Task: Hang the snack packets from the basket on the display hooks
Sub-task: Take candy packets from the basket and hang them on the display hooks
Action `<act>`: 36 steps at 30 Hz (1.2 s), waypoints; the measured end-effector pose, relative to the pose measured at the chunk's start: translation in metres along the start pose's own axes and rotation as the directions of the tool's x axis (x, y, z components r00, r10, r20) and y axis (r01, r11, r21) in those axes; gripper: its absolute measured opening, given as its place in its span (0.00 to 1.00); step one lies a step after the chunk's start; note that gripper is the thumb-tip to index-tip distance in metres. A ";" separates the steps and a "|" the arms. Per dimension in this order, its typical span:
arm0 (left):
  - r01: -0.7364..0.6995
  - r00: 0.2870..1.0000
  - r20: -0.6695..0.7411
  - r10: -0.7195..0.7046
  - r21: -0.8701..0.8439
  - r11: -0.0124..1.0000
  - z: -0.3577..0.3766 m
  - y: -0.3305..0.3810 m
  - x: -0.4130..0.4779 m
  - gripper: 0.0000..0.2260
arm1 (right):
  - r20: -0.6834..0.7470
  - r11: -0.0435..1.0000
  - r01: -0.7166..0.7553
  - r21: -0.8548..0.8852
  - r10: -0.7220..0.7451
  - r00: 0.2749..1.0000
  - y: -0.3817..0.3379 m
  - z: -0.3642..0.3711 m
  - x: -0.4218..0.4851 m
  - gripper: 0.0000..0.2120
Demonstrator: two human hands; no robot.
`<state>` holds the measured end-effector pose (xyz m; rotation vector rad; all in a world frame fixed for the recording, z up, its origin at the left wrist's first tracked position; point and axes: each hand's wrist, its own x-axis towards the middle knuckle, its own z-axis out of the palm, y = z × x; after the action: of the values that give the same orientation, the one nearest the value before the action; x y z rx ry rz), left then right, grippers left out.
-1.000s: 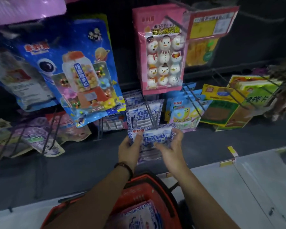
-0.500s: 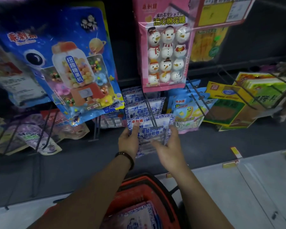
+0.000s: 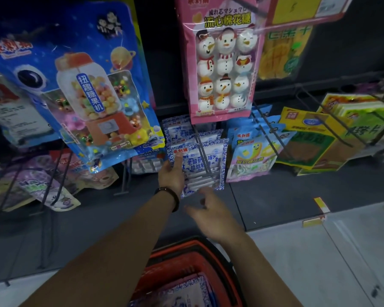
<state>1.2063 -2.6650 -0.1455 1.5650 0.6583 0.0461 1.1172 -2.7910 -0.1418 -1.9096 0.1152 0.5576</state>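
Down by the person's body sits a red basket (image 3: 211, 251), and inside it lies at least one more blue-and-white packet in the basket (image 3: 182, 293), partly hidden by the forearms. Both arms reach forward and up from there toward the rack. The right hand (image 3: 211, 216) hovers palm-down just below the hanging packet, its fingers spread loose and holding nothing; it is a bit blurred, and I can't tell whether a fingertip brushes the packet's lower edge. The left hand (image 3: 172, 173), with a dark bracelet (image 3: 167, 193) at the wrist, is raised a little higher and pinches the blue-and-white packet (image 3: 206, 165) at its left edge, the thumb laid up its front face and the other fingers out of sight behind it. That packet hangs on a wire hook (image 3: 200, 147) that runs out over its top, foremost in a row of matching packets (image 3: 177, 127) behind it on the same hook. Just to its right hangs a blue pouch with a yellow smiling figure (image 3: 251, 160), and beyond that some yellow and green packs (image 3: 315, 138). Above, on the upper row, a pink snowman marshmallow bag (image 3: 222, 69) hangs right over the hook, with a big blue candy-machine bag (image 3: 80, 89) off to the left.
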 end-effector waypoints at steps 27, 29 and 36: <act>-0.587 0.619 0.696 -0.364 0.718 0.375 -0.316 -0.120 -0.152 0.10 | 0.186 0.653 -0.175 -0.737 0.445 0.876 0.099 0.112 -0.075 0.13; -0.644 0.556 0.745 -0.368 0.666 0.376 -0.303 -0.123 -0.146 0.07 | 0.096 0.614 -0.241 -0.752 0.463 0.881 0.121 0.122 -0.074 0.18; -0.550 0.650 0.659 -0.380 0.752 0.364 -0.290 -0.134 -0.118 0.12 | 0.137 0.483 -0.055 -0.874 0.353 0.926 0.177 0.168 -0.066 0.26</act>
<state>0.9384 -2.4595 -0.1907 2.4848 -0.2669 -1.1049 0.9450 -2.7235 -0.3142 -2.7821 -0.1834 1.2537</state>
